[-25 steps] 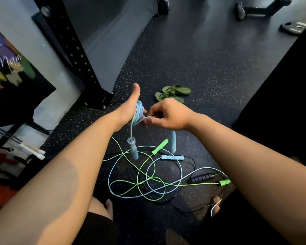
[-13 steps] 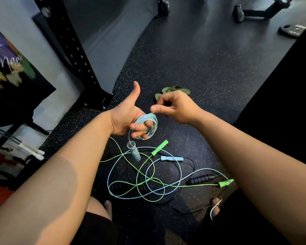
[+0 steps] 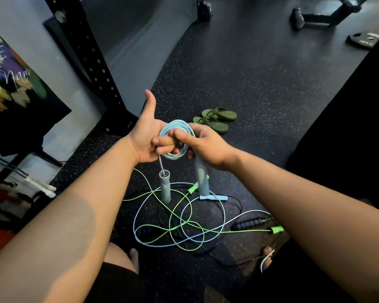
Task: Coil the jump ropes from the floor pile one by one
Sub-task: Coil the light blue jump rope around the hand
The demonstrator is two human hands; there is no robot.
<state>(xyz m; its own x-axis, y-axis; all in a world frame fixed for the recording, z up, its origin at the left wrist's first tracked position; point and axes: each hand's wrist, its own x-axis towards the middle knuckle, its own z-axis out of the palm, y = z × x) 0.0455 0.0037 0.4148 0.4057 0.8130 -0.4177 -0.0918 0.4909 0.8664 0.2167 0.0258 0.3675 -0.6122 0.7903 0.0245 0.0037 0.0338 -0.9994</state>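
Above the floor pile point(image 3: 173, 229) of tangled green, pale-blue and black jump ropes, the left hand point(image 3: 147, 138) holds a pale-blue coiled rope point(image 3: 177, 127), its fingers point(image 3: 162, 141) curled through the loops and its thumb raised. The right hand point(image 3: 204, 145) grips the coil's right edge. One grey-blue handle point(image 3: 165, 188) hangs toward the pile; the second handle point(image 3: 200, 178), motion-blurred, seems to dangle under the right hand. Green sandals point(image 3: 217, 120) lie beyond the pile

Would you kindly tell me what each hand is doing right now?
Left hand: holds the light blue coil, thumb up.
Right hand: pinches the same coil.
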